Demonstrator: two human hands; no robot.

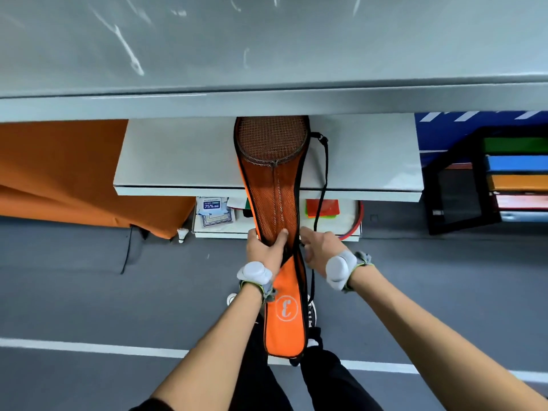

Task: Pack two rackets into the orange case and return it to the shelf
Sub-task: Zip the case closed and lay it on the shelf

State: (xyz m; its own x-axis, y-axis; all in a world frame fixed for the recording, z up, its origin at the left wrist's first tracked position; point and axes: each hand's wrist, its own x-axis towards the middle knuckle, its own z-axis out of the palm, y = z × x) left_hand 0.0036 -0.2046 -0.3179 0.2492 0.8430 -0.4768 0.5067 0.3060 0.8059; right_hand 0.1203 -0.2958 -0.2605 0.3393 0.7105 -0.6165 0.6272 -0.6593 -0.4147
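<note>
The orange case lies lengthwise with its wide end on the grey middle shelf and its narrow end hanging out toward me. The upper part is unzipped. A racket shows inside, its strung head partly under the top shelf, shaft running down the mesh lining. My left hand grips the case's left edge where the opening ends. My right hand is closed at the right edge by the zipper; what it pinches is hidden. A black strap hangs on the right. I cannot make out a second racket.
A top shelf board overhangs the case's head. The lower shelf holds a wipes packet, red and green cards and a red hoop. A shuttlecock lies on the floor, an orange mat left, coloured stacked boxes right.
</note>
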